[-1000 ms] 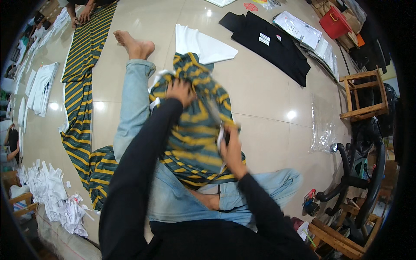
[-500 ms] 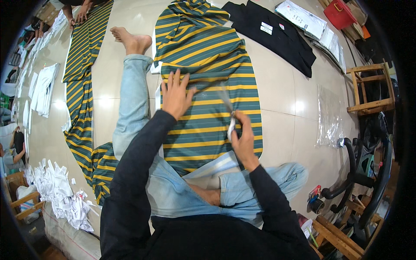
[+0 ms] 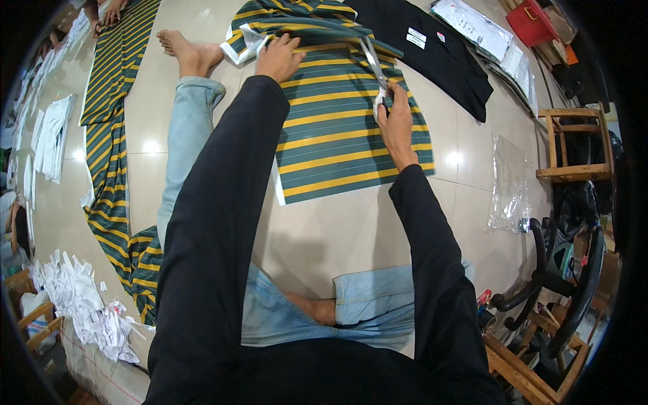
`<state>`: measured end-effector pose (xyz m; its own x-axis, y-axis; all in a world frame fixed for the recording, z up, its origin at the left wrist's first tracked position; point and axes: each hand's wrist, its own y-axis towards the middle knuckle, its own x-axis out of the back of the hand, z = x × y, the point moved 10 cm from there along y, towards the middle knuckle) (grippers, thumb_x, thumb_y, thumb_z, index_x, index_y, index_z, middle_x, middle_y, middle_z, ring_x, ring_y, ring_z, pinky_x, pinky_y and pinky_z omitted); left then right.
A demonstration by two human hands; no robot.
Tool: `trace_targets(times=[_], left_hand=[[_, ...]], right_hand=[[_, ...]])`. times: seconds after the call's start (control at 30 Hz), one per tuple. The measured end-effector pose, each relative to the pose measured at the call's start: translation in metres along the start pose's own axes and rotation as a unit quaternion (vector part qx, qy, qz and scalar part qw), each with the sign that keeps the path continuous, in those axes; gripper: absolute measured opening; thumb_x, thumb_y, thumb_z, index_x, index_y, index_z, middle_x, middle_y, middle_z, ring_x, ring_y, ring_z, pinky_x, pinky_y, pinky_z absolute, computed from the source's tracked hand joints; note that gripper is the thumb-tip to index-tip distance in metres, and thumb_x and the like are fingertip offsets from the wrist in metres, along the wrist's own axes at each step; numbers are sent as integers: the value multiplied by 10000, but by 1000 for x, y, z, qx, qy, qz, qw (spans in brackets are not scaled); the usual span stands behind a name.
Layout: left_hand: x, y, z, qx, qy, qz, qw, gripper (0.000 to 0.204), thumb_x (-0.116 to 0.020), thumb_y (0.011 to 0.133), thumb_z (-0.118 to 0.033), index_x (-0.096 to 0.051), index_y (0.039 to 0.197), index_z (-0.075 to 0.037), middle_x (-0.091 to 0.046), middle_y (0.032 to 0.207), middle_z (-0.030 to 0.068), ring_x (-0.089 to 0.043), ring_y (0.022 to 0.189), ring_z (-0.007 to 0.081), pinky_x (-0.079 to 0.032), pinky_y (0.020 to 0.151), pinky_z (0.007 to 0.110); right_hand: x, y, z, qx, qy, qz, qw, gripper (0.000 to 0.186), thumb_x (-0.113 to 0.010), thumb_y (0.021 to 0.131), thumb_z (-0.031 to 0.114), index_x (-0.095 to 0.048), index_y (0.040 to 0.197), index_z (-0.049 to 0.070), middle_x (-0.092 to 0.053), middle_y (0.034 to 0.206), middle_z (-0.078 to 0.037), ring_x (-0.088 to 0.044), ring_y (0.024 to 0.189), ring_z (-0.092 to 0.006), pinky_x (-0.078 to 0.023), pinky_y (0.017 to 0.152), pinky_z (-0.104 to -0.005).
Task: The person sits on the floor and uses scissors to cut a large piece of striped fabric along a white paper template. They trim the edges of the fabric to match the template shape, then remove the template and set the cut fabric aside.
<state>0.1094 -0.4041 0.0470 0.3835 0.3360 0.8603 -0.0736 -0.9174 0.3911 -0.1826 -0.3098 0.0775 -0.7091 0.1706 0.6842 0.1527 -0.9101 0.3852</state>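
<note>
A green fabric with yellow stripes (image 3: 337,128) lies on the floor in front of me, its far part bunched into folds. My left hand (image 3: 278,59) rests on it at the folds, palm down with the fingers stretched out. Beside those fingers a white underside corner (image 3: 253,39) is turned up. In my right hand (image 3: 398,128) is a pair of scissors (image 3: 375,67) with a white handle. Their blades point away from me, over the right part of the striped fabric near the fold; whether they touch it I cannot tell.
A folded black garment (image 3: 432,57) and plastic-wrapped packs (image 3: 472,27) lie far right. More striped fabric (image 3: 111,135) stretches along the left, with another person's hands (image 3: 108,13) at its far end. White scraps (image 3: 81,304) are heaped lower left. A wooden stool (image 3: 574,142) stands right.
Both hands have moved away from me, the right one with the scissors. The striped fabric has slid forward off my lap, baring floor tiles, and its far part is more bunched.
</note>
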Motion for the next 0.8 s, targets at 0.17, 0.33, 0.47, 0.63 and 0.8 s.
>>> trace_targets(times=[0.17, 0.33, 0.47, 0.63, 0.8], left_hand=[[27, -105, -86, -11, 24, 64, 998, 559, -604, 960, -352, -487, 1471, -156, -360, 1587, 131, -272, 1483, 381, -215, 1158, 653], [73, -256, -105, 108, -185, 50, 975, 535, -634, 952, -201, -482, 1433, -24, -362, 1547, 263, -337, 1411, 474, -274, 1166, 536], [89, -348, -109, 328, -285, 47, 900, 350, -640, 965, -199, -621, 1254, -2, -599, 1285, 219, -593, 1148, 313, -481, 948, 396], [61, -376, -107, 417, -363, 86, 829, 278, -673, 954, -244, -701, 1038, 20, -710, 873, 126, -669, 751, 190, -525, 674, 323], [17, -383, -142, 465, -455, 232, 724, 293, -662, 964, -278, -707, 977, 11, -637, 662, 54, -520, 486, 104, -394, 448, 270]], right_hand=[[33, -64, 1, -50, 22, 1, 999, 503, -597, 892, -18, -448, 1372, -10, -537, 1342, -209, -542, 1239, -396, -434, 1042, -460], [54, -102, -22, -73, 22, 16, 997, 519, -595, 879, -52, -459, 1377, 4, -540, 1342, -193, -559, 1228, -364, -448, 1046, -423], [70, -143, -8, -123, 166, 0, 978, 610, -605, 888, -61, -426, 1467, 16, -573, 1326, -160, -596, 1189, -298, -484, 1016, -381], [35, -293, 81, -418, 571, 136, 693, 680, -696, 950, 162, -374, 1544, 84, -579, 1333, -117, -623, 1057, -202, -547, 836, -313], [38, -394, 130, -541, 668, 44, 508, 585, -573, 1016, 166, -351, 1552, 87, -594, 1299, -134, -649, 987, -220, -569, 797, -338]])
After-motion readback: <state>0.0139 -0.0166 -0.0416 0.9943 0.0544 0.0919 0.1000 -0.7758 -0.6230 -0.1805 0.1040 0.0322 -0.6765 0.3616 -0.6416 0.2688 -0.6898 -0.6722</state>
